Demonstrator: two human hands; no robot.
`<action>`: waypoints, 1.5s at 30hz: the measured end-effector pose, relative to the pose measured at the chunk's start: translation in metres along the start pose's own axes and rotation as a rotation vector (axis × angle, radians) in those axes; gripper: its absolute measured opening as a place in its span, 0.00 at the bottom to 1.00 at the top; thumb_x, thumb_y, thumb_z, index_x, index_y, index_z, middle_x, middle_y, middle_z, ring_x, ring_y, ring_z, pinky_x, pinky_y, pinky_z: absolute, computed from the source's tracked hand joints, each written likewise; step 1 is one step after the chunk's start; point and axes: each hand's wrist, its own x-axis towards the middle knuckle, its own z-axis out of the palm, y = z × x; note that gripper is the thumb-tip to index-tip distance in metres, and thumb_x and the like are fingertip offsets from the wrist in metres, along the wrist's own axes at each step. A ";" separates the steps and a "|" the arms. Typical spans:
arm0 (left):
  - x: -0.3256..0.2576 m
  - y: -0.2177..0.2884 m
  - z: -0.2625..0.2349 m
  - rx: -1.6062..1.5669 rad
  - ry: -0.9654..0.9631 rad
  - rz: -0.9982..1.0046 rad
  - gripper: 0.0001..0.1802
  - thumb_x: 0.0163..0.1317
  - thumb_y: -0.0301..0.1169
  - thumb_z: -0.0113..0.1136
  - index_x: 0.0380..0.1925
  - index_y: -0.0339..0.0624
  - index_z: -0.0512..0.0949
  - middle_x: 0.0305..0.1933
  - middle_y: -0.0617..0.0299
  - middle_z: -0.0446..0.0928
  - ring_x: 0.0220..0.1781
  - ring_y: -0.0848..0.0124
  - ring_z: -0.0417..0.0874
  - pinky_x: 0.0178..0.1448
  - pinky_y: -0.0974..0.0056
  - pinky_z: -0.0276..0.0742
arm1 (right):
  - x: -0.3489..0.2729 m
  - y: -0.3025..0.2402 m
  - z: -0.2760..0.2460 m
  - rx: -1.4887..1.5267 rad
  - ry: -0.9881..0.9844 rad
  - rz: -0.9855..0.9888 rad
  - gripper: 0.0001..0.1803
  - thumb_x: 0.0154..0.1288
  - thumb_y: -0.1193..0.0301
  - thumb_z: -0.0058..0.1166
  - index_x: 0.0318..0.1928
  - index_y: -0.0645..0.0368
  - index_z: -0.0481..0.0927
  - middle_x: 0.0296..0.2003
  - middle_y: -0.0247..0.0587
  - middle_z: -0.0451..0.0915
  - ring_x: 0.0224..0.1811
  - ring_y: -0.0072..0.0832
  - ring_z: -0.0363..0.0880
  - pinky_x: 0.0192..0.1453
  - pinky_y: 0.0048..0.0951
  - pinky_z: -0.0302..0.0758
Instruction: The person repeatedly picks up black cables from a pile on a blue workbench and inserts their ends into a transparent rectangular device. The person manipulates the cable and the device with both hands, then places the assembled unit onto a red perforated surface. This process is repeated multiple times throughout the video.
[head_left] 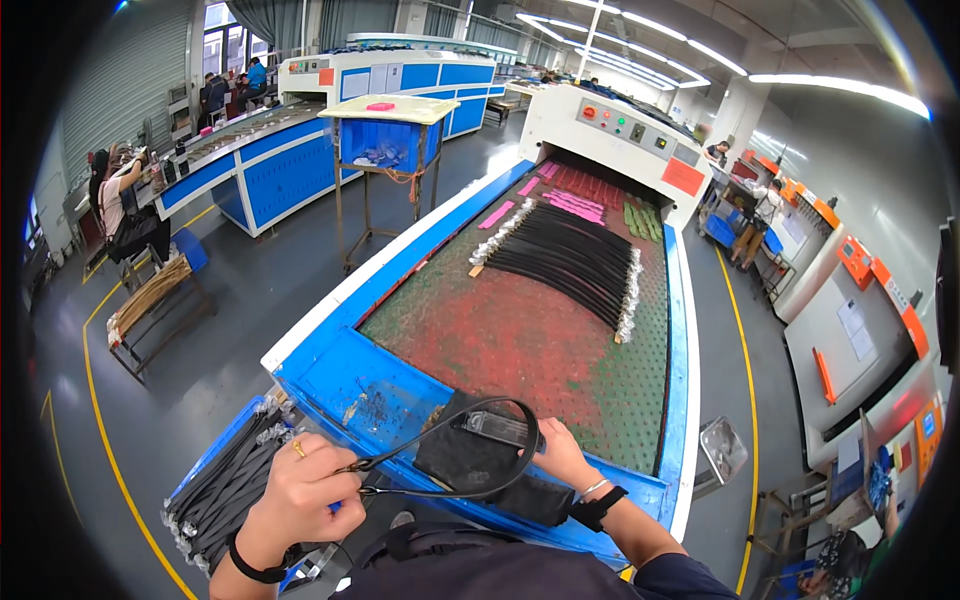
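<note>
My left hand (310,490) is closed round the two ends of a thin black strap (478,494), at the lower left. The strap bends in a wide loop over the blue front end of the conveyor machine (350,385). At the loop's far bend my right hand (562,458) is closed, its fingers against the strap; the fingertips are partly hidden. Beneath the loop lies a black cloth (450,460), and on it a clear, narrow plastic piece (495,428) whose kind I cannot make out.
Black straps with clear-wrapped ends (565,250) lie in a row on the conveyor belt (470,350), with pink strips (575,207) and green strips (642,222) beyond. More bundled straps (225,490) fill a blue crate at lower left. A metal tray (722,448) stands right; people work farther off.
</note>
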 end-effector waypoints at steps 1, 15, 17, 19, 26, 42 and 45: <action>0.000 -0.001 0.000 0.001 -0.011 0.005 0.06 0.26 0.23 0.55 0.11 0.41 0.72 0.25 0.62 0.74 0.22 0.67 0.71 0.27 0.65 0.68 | -0.002 0.000 0.000 0.056 0.028 -0.009 0.30 0.49 0.63 0.64 0.52 0.60 0.71 0.48 0.47 0.71 0.51 0.43 0.71 0.54 0.37 0.70; 0.036 -0.001 -0.002 -0.183 -0.162 0.126 0.07 0.25 0.22 0.53 0.09 0.40 0.65 0.24 0.61 0.70 0.20 0.64 0.66 0.24 0.63 0.63 | -0.005 -0.033 -0.075 1.374 0.539 -0.008 0.21 0.61 0.68 0.53 0.54 0.60 0.67 0.47 0.41 0.73 0.49 0.32 0.75 0.50 0.33 0.78; 0.042 0.002 0.002 -0.257 -0.171 0.155 0.08 0.26 0.22 0.53 0.10 0.41 0.65 0.23 0.61 0.68 0.20 0.65 0.64 0.23 0.62 0.60 | -0.016 -0.053 -0.111 1.475 0.605 -0.117 0.23 0.63 0.64 0.51 0.55 0.64 0.66 0.50 0.43 0.72 0.55 0.33 0.72 0.54 0.34 0.76; 0.044 0.006 0.005 -0.306 -0.185 0.177 0.07 0.24 0.22 0.51 0.09 0.40 0.65 0.23 0.60 0.71 0.19 0.65 0.64 0.23 0.64 0.60 | -0.028 -0.083 -0.139 1.508 0.581 -0.270 0.28 0.63 0.62 0.51 0.58 0.65 0.62 0.54 0.46 0.69 0.56 0.35 0.71 0.58 0.37 0.73; 0.052 0.019 0.021 -0.395 -0.197 0.246 0.08 0.23 0.23 0.51 0.08 0.41 0.63 0.23 0.61 0.71 0.17 0.67 0.63 0.21 0.66 0.57 | -0.049 -0.155 -0.145 1.138 0.596 -0.151 0.43 0.46 0.48 0.60 0.57 0.59 0.59 0.45 0.46 0.67 0.46 0.29 0.69 0.49 0.28 0.71; 0.049 0.024 0.024 -0.400 -0.217 0.264 0.08 0.24 0.25 0.52 0.08 0.42 0.62 0.22 0.61 0.70 0.17 0.68 0.62 0.21 0.66 0.55 | -0.052 -0.173 -0.132 1.030 0.511 -0.121 0.43 0.43 0.45 0.57 0.54 0.60 0.60 0.42 0.44 0.65 0.45 0.26 0.66 0.47 0.24 0.69; 0.048 0.024 0.025 -0.399 -0.199 0.266 0.09 0.24 0.25 0.52 0.08 0.41 0.62 0.22 0.61 0.70 0.17 0.68 0.62 0.21 0.66 0.55 | -0.053 -0.172 -0.132 0.994 0.543 -0.119 0.43 0.43 0.45 0.56 0.54 0.60 0.60 0.41 0.44 0.65 0.45 0.26 0.66 0.47 0.24 0.68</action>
